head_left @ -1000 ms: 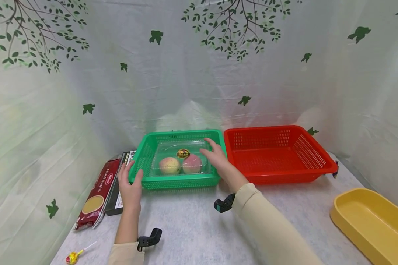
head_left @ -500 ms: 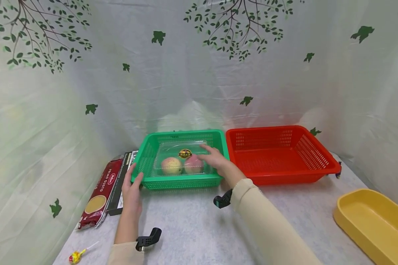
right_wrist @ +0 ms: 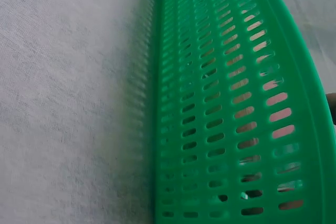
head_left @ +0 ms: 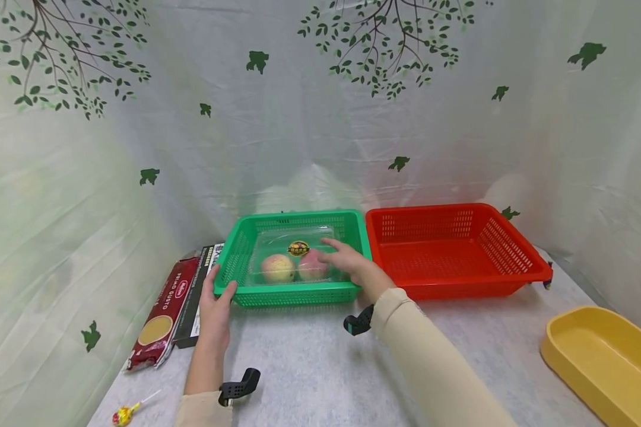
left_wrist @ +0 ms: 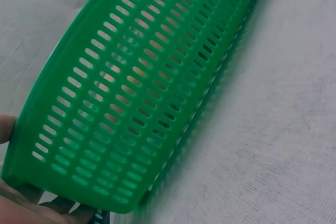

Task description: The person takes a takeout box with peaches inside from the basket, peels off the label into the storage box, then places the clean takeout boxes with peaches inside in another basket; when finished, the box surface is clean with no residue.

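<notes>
A green plastic basket (head_left: 294,295) stands near the back wall. In it lies a clear plastic box (head_left: 264,240) with a round gold-and-black label and two yellow-pink peaches (head_left: 278,268). My left hand (head_left: 215,314) grips the basket's near left corner, thumb at the rim; the left wrist view shows fingers (left_wrist: 21,205) curled round that corner. My right hand (head_left: 352,264) reaches over the basket's right side, thumb and forefinger extended above the box's right part. Whether they touch the box I cannot tell; its other fingers are hidden. In the right wrist view a fingertip (right_wrist: 332,106) shows past the rim.
A red basket (head_left: 454,289) stands against the green one's right side, a small dark thing (head_left: 549,279) beyond it. A yellow tray (head_left: 593,362) is at the front right. To the left lie a red coffee pack (head_left: 162,314), a black box (head_left: 192,305) and a lollipop (head_left: 125,413).
My left hand has closed in on the basket's corner and now holds it. My right hand has moved slightly left and nearer over the clear box. The basket has not visibly moved.
</notes>
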Demonstrator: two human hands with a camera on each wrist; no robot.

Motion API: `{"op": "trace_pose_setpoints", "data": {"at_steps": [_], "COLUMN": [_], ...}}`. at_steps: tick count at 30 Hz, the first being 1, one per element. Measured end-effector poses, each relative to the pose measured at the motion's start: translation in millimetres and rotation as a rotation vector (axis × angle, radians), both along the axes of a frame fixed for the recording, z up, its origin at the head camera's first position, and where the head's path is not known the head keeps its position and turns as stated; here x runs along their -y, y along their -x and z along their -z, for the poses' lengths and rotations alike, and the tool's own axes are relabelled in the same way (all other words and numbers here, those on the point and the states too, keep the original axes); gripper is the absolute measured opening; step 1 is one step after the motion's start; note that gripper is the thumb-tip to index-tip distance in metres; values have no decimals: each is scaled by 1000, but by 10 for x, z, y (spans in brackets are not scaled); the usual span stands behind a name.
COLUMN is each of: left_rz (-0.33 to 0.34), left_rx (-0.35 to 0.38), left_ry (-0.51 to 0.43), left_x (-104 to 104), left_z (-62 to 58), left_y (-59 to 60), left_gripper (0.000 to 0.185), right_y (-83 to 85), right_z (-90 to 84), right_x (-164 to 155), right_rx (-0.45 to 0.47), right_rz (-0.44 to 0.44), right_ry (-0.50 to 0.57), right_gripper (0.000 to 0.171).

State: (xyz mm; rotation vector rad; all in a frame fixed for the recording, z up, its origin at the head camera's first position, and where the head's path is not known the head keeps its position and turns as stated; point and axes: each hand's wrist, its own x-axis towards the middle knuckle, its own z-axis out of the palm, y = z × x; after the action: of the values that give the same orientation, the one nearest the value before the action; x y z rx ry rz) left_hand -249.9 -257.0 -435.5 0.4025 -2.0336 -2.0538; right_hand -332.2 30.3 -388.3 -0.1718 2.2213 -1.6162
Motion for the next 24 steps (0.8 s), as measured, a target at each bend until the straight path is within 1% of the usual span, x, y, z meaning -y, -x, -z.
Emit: {"op": "trace_pose_setpoints", "data": {"at_steps": [3, 7, 13, 20, 24], "left_rz": [3, 5, 5, -4, -8], "left_rx": [4, 13, 3, 24, 27], "left_ry": [-5, -8, -19, 18, 30], "left_x": [-1, -3, -25, -21, -15], "left_z": [-11, -20, -21, -21, -17], "left_y": [-4, -9, -12, -8, -13], "left_gripper": [63, 63, 64, 67, 67], "right_y": [1, -16, -36, -34, -38], "right_z": [11, 16, 30, 21, 14], "right_x": [11, 25, 30, 21, 31], "right_rx": [-32, -52, -95, -140, -161], "right_rz": [15, 60, 133, 158, 166], "right_ry": [10, 19, 39, 83, 69], "right_gripper": [56, 52, 50, 52, 52]}}
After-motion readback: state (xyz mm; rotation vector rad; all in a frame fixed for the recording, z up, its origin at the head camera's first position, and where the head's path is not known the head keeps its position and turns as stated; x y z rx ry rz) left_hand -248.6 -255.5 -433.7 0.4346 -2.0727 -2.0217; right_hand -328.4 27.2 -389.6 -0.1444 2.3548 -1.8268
